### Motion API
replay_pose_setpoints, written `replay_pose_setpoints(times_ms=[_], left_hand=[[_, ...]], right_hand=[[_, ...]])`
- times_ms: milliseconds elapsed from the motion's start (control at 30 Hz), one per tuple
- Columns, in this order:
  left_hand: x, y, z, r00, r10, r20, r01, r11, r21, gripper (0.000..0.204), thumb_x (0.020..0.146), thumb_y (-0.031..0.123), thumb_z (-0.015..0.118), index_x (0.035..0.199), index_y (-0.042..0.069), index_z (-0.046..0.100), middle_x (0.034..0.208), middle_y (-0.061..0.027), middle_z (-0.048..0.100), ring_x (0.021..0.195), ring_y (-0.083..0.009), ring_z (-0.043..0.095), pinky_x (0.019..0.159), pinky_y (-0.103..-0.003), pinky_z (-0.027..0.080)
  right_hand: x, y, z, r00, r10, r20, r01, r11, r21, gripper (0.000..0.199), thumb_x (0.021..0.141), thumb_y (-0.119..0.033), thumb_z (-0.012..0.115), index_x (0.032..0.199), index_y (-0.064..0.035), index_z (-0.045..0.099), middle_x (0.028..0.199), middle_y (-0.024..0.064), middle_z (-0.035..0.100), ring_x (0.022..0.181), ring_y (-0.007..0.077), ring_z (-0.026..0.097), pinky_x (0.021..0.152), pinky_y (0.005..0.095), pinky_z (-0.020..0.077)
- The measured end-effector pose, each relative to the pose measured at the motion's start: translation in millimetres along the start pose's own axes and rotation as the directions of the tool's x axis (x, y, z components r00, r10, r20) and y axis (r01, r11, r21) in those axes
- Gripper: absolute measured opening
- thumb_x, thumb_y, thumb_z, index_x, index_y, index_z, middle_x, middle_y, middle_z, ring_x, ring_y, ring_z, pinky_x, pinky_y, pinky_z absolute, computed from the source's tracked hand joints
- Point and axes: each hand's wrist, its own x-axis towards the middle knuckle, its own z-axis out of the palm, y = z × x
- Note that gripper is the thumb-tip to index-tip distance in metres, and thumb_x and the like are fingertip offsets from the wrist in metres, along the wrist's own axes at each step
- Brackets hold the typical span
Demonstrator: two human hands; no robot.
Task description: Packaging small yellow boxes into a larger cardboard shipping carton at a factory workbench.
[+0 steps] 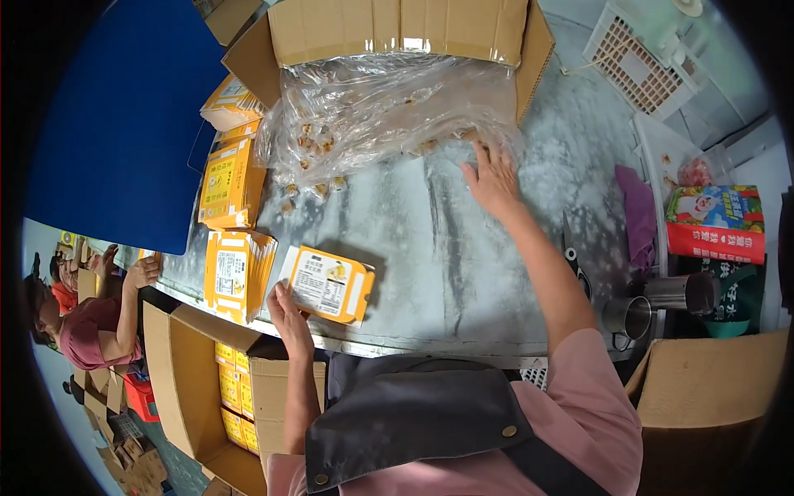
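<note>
My left hand [291,325] grips the left end of a small yellow and white carton [326,283] above the table's near edge. The carton's printed panel faces up, and a flap shows at its right end. Farther off, my right hand [495,179] has its fingers stretched out at the edge of a clear plastic bag [389,116]. Its fingertips touch the film, and nothing is visible in its grasp. The bag spills from a large cardboard box [397,29] on its side. Small wrapped pieces [316,142] show through the film, and a few lie in front.
Flat yellow cartons [231,183] are stacked at the left, with another stack [238,273] nearer. A box of packed yellow cartons [207,388] stands below. Scissors [573,252], metal cups [628,317] and a white basket [637,62] are at right. Another person [95,331] works at far left.
</note>
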Motion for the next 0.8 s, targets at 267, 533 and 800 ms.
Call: replay_pose_setpoints(times_ms=[267, 533, 800], left_hand=[[-32, 69, -49, 0.974, 0.016, 0.228, -0.199, 0.55, 0.811, 0.053, 0.089, 0.023, 0.069, 0.129, -0.005, 0.048, 0.072, -0.016, 0.061, 0.055, -0.0266, 0.057, 0.054, -0.041, 0.046], [-16, 91, -12, 0.632, 0.096, 0.769, -0.765, 0.235, 0.599, 0.1, 0.065, 0.035, 0.087, 0.146, 0.007, 0.036, 0.151, -0.021, 0.03, 0.142, -0.0453, 0.021, 0.115, -0.056, 0.023], [-10, 68, -2, 0.592, 0.076, 0.803, -0.797, 0.207, 0.568, 0.112, 0.057, 0.048, 0.088, 0.147, 0.009, 0.034, 0.15, -0.0203, 0.03, 0.143, -0.045, 0.021, 0.115, -0.059, 0.018]], right_hand=[[-2, -28, -46, 0.982, 0.151, 0.112, -0.177, 0.537, 0.825, 0.032, 0.103, -0.023, 0.048, 0.119, 0.0015, 0.061, 0.114, 0.0115, 0.067, 0.104, 0.0196, 0.064, 0.092, 0.0307, 0.0492], [-4, -7, -60, 0.972, -0.012, 0.235, -0.202, 0.471, 0.858, 0.033, 0.105, -0.022, 0.045, 0.119, 0.0029, 0.06, 0.115, 0.0109, 0.067, 0.104, 0.018, 0.065, 0.092, 0.0303, 0.0497], [-34, -9, -52, 0.896, -0.385, 0.22, 0.262, 0.86, 0.437, 0.038, 0.094, -0.013, 0.057, 0.13, 0.0003, 0.052, 0.136, 0.0195, 0.05, 0.128, 0.0355, 0.046, 0.105, 0.0402, 0.04]])
